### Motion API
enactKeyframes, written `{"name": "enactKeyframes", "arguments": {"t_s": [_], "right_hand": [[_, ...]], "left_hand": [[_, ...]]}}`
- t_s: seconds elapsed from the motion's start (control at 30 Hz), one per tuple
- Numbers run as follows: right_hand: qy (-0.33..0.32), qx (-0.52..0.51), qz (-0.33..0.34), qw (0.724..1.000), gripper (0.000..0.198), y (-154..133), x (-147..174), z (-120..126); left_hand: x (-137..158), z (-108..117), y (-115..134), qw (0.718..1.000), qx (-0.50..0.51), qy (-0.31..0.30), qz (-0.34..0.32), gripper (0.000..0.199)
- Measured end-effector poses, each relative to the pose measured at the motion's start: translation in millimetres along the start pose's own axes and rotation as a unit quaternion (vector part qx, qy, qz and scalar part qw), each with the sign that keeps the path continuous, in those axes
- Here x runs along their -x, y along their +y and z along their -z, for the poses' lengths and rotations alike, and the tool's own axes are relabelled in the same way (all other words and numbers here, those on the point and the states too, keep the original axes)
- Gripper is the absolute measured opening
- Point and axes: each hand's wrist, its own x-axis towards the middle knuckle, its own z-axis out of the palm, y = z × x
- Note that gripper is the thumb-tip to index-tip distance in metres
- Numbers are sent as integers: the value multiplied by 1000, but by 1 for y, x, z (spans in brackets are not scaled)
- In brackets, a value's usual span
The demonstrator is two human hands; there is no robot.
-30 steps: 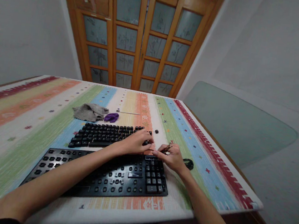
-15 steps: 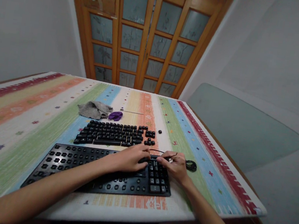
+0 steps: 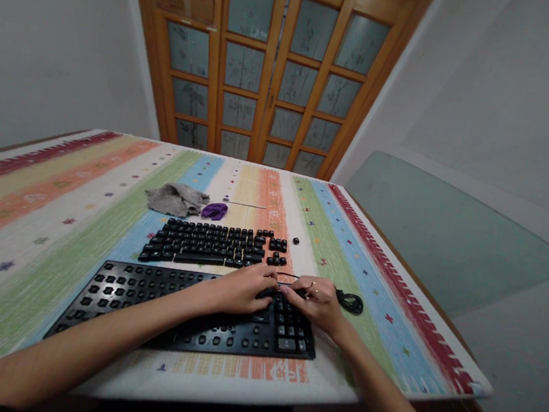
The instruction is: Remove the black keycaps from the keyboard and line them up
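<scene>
A black keyboard (image 3: 146,284) lies along the front of the table, most of its keycaps off and bare switch posts showing; number-pad keys (image 3: 290,330) are still on it at the right. My left hand (image 3: 248,289) is across its right half, fingers bent over the rear edge and thumb on the top face. Close beside it, my right hand (image 3: 318,300) is closed in a pinch over the upper right corner of the keyboard. What lies between those fingertips is hidden. Behind the keyboard, loose black keycaps (image 3: 205,244) sit in rows.
A grey cloth (image 3: 176,199) and a purple cloth (image 3: 214,211) lie behind the keycaps, with a thin rod (image 3: 245,204) nearby. One keycap (image 3: 295,241) sits apart. A coiled black cable (image 3: 350,301) is right of my right hand. Striped cloth (image 3: 74,262) covers the table.
My right hand has shifted slightly left, closer to my left hand, its thumb now nearer the keyboard's rear edge. My left hand stays nearly in place. The whole view has shifted a little.
</scene>
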Motion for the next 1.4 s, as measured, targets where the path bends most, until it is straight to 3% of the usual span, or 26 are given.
{"name": "enactKeyframes", "arguments": {"t_s": [0.13,0.53,0.93,1.2,1.4], "right_hand": [[-30,2,7,1000,42,0,-10,2],[-62,-28,-105,992,54,6,-28,-1],[-27,-6,-119,992,57,6,-31,-8],[-13,16,-101,995,56,10,-33,-11],[15,21,-20,999,48,4,-19,-7]], "left_hand": [[0,1,1,1000,-5,-8,1,29],[-3,2,1,1000,-24,-15,0,20],[-2,0,-2,999,-31,-10,-17,25],[-4,1,0,999,-41,-19,-9,18],[-2,-1,-3,999,-39,-19,-7,25]]}}
